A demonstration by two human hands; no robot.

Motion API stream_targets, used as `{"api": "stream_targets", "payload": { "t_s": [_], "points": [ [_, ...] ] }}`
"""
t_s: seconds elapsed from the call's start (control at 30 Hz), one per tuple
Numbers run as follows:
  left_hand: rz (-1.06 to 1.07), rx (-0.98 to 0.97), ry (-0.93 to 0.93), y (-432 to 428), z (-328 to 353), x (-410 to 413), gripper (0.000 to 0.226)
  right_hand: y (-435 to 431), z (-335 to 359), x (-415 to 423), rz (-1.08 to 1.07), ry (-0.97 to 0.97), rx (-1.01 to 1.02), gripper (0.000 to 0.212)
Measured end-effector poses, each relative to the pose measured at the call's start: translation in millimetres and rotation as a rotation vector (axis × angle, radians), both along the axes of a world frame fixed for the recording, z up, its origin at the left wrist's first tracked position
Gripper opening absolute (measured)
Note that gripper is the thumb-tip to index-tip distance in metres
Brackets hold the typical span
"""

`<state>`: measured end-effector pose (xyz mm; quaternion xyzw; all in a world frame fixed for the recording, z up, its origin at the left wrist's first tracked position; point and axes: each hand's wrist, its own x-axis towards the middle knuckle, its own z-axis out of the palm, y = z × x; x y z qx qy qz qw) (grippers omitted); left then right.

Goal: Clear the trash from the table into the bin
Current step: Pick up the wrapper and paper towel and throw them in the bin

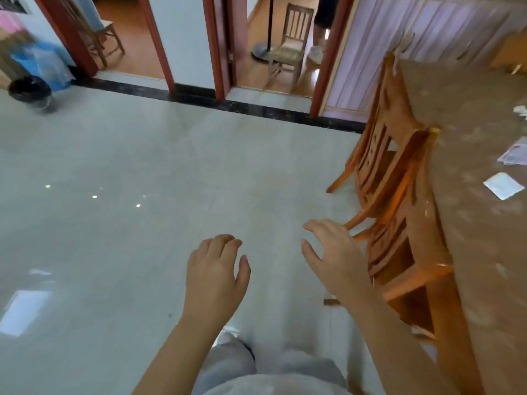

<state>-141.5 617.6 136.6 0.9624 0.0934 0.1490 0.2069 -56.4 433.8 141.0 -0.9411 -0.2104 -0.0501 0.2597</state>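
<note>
Hands empty, left hand (pixel 214 273) and right hand (pixel 335 255) spread wide; risk: scraps (pixel 503 185) right of them stay on table (pixel 470 138), bin (pixel 30 89) lying far ahead-left.

A: Item, position? Brown marbled table (pixel 470 115), right edge; white paper scraps (pixel 503 186) on it.
B: Orange carved wooden chairs (pixel 390 178) left of table. Round black bin (pixel 30 91), far left.
</note>
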Motion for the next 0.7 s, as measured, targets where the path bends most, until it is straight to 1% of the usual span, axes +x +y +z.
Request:
{"api": "stream_targets", "payload": {
  "t_s": [0.07,0.2,0.27,0.37,0.47,0.63,0.7],
  "points": [
    [-0.064,-0.005,0.004,15,4,33,0.035,11,6,18,-0.044,-0.009,0.0,0.029],
    [-0.197,-0.039,0.007,24,3,92,0.034,10,3,50,-0.158,-0.023,-0.068,0.029],
    [-0.266,-0.049,0.01,24,0,126,0.034,8,1,74,-0.208,0.005,-0.046,0.031],
    [-0.351,-0.048,0.001,18,-3,185,0.034,6,-2,121,-0.28,-0.014,0.001,0.033],
    [-0.409,-0.022,-0.015,11,-3,254,0.035,2,-4,177,-0.353,-0.078,0.013,0.032],
    [-0.502,0.013,-0.032,-12,10,366,0.036,-28,16,268,-0.437,-0.172,0.041,0.036],
    [-0.553,0.014,-0.049,-27,17,406,0.036,-46,20,298,-0.473,-0.194,0.047,0.031]
  ]
}}
